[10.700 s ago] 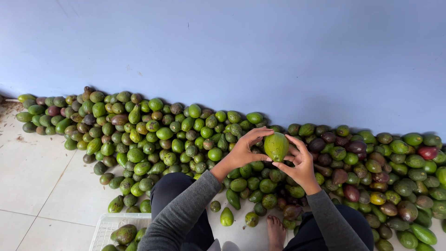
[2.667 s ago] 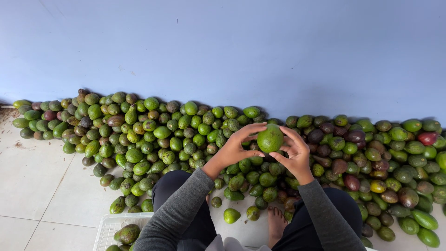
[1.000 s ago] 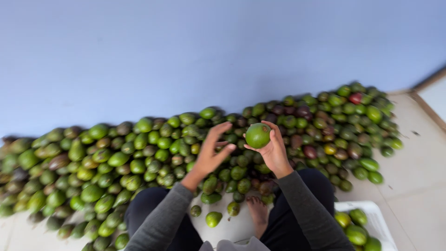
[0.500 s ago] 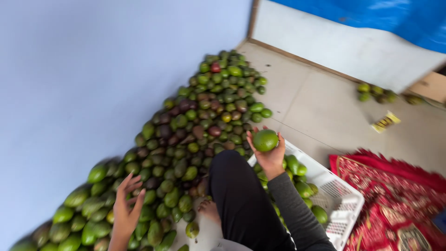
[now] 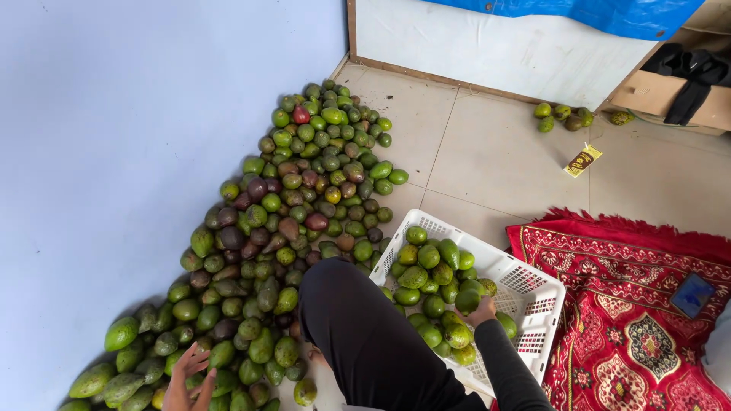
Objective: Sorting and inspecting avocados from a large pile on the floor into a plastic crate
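From the head camera, the right hand (image 5: pixel 481 310) reaches down into the white basket (image 5: pixel 533 283), its grip closed around a green avocado (image 5: pixel 467 300) that sits among the other fruit at the middle of the basket. The fingers wrap the avocado from the side nearest the person, so only its upper, rounded part shows above them. The left hand (image 5: pixel 189 374) is at the bottom left corner of the view, its grip spread wide and holding nothing, fingers resting on or just above the near end of the avocado pile (image 5: pixel 282 228); whether they actually touch the fruit cannot be told.

The basket stands on the tiled floor (image 5: pixel 487 152), just beside the person's dark-trousered knee (image 5: pixel 343 304) and touching the fringe of a red patterned rug (image 5: pixel 632 304). The pile runs along the pale blue wall (image 5: pixel 137 114), from the far corner of the floor down to the near left edge. A white board (image 5: pixel 495 46) with a blue sheet (image 5: pixel 609 11) above it closes the far side of the room. A few loose avocados (image 5: pixel 563 116) lie by that board, near a small yellow and black packet (image 5: pixel 583 160). A cardboard box (image 5: pixel 662 95) with dark cloth on it stands in the far right corner. A dark phone (image 5: pixel 691 294) lies on the rug.

The held avocado is plain green and smooth, like most in the basket; the pile also holds brown, dark purple and a few reddish ones.
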